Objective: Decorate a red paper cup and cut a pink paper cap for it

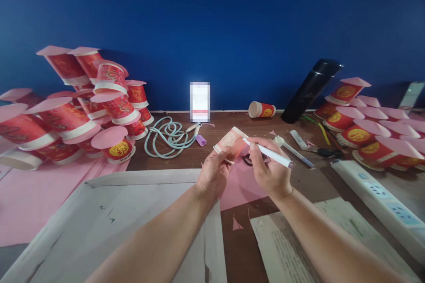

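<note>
My left hand (212,172) is closed round a red paper cup (229,141), holding it tilted above the brown table (242,247). My right hand (270,170) grips a white pen (268,153) whose tip rests at the cup's rim. A pink sheet of paper (241,185) lies on the table under both hands. A pair of black scissors (247,159) is partly hidden behind my hands.
Piles of red cups capped with pink paper stand at the left (99,101) and right (365,128). A coiled skip rope (169,137), a lone cup on its side (262,109), a black flask (310,90), a white power strip (381,199), printed papers (299,239), a white board (116,221).
</note>
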Demonstrator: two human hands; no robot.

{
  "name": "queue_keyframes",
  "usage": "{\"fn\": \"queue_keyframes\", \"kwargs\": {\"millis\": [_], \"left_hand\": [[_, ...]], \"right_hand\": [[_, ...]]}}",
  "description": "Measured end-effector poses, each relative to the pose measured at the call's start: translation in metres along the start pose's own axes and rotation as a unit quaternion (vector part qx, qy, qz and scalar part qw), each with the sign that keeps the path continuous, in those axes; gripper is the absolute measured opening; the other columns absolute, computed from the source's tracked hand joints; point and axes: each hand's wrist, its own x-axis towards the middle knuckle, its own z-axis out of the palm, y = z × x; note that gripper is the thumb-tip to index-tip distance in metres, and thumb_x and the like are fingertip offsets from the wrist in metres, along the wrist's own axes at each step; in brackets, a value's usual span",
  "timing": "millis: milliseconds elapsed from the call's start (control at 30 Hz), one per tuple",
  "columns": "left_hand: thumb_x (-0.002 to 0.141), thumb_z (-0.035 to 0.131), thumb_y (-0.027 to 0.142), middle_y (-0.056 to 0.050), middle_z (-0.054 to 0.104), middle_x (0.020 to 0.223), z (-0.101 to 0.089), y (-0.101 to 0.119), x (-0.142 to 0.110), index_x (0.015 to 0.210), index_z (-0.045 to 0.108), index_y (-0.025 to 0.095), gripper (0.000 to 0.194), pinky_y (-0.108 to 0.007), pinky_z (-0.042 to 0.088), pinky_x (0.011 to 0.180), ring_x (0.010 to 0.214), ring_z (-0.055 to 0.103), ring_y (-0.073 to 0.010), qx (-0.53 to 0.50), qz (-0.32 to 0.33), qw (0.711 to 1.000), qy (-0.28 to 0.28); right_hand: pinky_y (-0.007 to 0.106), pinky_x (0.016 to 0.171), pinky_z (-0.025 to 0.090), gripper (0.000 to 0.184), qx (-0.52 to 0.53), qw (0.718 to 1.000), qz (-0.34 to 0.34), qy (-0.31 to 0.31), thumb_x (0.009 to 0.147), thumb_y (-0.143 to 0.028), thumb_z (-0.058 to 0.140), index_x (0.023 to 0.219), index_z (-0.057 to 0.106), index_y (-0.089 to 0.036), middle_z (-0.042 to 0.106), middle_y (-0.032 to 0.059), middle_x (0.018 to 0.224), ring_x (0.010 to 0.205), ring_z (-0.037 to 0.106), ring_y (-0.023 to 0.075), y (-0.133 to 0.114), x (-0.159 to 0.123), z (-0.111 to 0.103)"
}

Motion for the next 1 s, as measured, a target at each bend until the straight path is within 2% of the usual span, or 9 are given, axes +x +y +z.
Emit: {"fn": "queue_keyframes", "kwargs": {"millis": [67,267,400,667,1000], "left_hand": [[0.074,0.073,0.021,-0.003,0.070,0.080,0.0000,0.0003,0.0002,0.078,0.069,0.016,0.008,-0.027,0.043,0.083,0.076,0.062,-0.0128,-0.003,0.000,1.000,0.005],[0.071,0.075,0.018,0.002,0.063,0.066,0.0022,0.0029,-0.0007,0.070,0.065,0.016,0.010,-0.026,0.042,0.075,0.062,0.055,-0.0099,-0.004,-0.005,1.000,0.029],[0.069,0.076,0.016,0.002,0.061,0.064,0.0046,0.0048,-0.0010,0.068,0.064,0.015,0.013,-0.025,0.042,0.073,0.060,0.054,-0.0093,-0.008,-0.013,0.999,0.043],[0.069,0.074,0.016,0.001,0.063,0.071,0.0017,0.0047,0.0004,0.077,0.066,0.014,0.011,-0.025,0.042,0.072,0.063,0.055,-0.0090,-0.019,-0.016,0.999,0.037],[0.073,0.070,0.017,0.002,0.055,0.061,-0.0022,0.0067,0.0011,0.064,0.059,0.014,0.015,-0.024,0.041,0.069,0.060,0.052,-0.0090,-0.005,-0.027,0.999,0.033]], "right_hand": [[0.034,0.073,0.058,0.015,0.001,1.000,-0.003,0.003,0.089,-0.022,0.059,0.101,0.067,-0.020,0.072,0.0056,0.091,0.078,0.070,0.0187,0.0005,-0.0003,0.0002],[0.034,0.073,0.058,0.015,-0.004,1.000,-0.005,0.000,0.088,-0.022,0.059,0.101,0.066,-0.020,0.072,0.0057,0.091,0.078,0.070,0.0191,0.0002,-0.0002,-0.0001],[0.034,0.073,0.058,0.015,-0.002,1.000,-0.003,-0.001,0.089,-0.022,0.059,0.101,0.067,-0.020,0.072,0.0056,0.091,0.077,0.069,0.0186,-0.0005,-0.0001,-0.0001],[0.034,0.072,0.058,0.015,-0.007,1.000,-0.009,0.003,0.089,-0.022,0.059,0.101,0.067,-0.020,0.072,0.0054,0.091,0.077,0.069,0.0186,0.0001,-0.0001,-0.0002],[0.034,0.075,0.058,0.015,-0.004,1.000,-0.012,0.002,0.088,-0.021,0.059,0.101,0.066,-0.021,0.072,0.0048,0.092,0.079,0.069,0.0188,0.0004,-0.0003,-0.0004]]}}
